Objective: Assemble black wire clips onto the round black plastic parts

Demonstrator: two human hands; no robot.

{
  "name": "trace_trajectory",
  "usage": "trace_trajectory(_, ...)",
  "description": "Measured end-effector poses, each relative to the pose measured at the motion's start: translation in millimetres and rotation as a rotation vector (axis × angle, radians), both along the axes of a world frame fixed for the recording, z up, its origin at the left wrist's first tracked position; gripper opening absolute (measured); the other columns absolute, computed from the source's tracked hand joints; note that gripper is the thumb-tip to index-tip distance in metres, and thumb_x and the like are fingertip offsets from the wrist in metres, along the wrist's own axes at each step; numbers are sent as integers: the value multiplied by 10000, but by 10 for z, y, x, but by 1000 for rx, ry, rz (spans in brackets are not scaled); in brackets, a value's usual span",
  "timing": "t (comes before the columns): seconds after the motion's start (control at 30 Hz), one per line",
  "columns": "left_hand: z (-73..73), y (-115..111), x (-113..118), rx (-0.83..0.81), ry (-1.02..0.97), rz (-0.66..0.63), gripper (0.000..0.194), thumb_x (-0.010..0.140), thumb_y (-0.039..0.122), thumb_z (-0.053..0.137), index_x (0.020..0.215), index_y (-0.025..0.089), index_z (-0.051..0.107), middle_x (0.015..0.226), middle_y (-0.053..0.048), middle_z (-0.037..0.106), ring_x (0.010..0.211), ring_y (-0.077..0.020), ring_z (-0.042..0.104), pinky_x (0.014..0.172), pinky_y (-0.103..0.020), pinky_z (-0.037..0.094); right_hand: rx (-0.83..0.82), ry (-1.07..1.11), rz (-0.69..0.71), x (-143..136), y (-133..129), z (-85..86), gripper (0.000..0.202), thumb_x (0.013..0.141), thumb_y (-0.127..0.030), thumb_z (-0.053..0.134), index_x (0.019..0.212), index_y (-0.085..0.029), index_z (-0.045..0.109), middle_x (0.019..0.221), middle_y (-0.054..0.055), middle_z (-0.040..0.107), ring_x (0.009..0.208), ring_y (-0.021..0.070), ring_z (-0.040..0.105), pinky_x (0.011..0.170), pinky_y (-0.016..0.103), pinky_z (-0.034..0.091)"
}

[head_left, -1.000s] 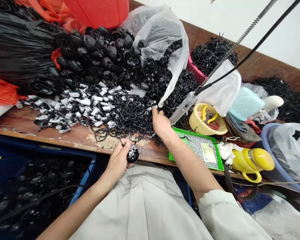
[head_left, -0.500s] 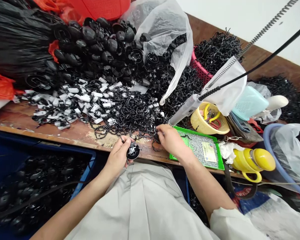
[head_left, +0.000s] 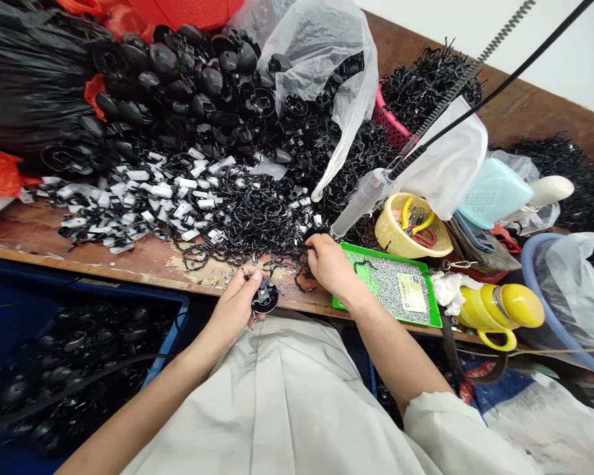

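My left hand (head_left: 237,297) is closed around a round black plastic part (head_left: 264,297) with fittings inside it, just over the table's front edge. My right hand (head_left: 329,264) has its fingers pinched together at the right end of a heap of thin black strips (head_left: 252,211). What those fingers hold, if anything, is hidden; a dark piece shows just behind them. Close beside the right fingers hangs a grey electric screwdriver (head_left: 359,204), its tip end down. White-and-black small parts (head_left: 163,191) lie heaped left of the strips.
A green tray (head_left: 438,310) of small screws sits right of my right hand. Behind it stands a cream basket (head_left: 410,247) with pliers, then a yellow flask (head_left: 505,307). Black domed parts (head_left: 178,86) are piled at the back. A blue bin (head_left: 173,336) stands below the front left edge.
My right hand has shifted slightly away from me, toward the screwdriver tip. The round part in my left hand has turned a little. The whole view has moved slightly.
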State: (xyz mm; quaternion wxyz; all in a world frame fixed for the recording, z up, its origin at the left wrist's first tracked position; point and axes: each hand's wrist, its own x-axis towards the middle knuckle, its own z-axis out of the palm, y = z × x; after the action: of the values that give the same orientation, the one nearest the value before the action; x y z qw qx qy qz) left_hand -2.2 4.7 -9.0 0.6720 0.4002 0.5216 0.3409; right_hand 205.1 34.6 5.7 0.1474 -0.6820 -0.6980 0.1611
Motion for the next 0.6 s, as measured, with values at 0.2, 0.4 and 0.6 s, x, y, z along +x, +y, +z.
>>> trace_trajectory(0.2,24,3,54,-55,-64,-60,255,870,482,527,952,249,463,950,-23,713,367,-85,518,276,-183,318,93,445,34,253,-248,3,299,933,-177,413,1199,-203,546,1147,68,649,839,140,686,783,302,537)
trace_trajectory(0.4,43,-35,282,-111,-139,-287,298,849,514,562,915,241,460,712,29,631,391,-122,567,281,-182,353,81,21,221,231,-250,10,322,880,-102,469,1129,-207,645,1135,77,652,1047,204,601,933,343,467)
trace_trajectory(0.6,0,73,215,4,-51,-174,301,846,489,568,894,218,448,729,24,627,413,-116,580,281,-187,397,-11,-181,206,34,-71,69,334,880,-181,529,1199,-224,616,1151,99,603,959,212,614,836,319,468)
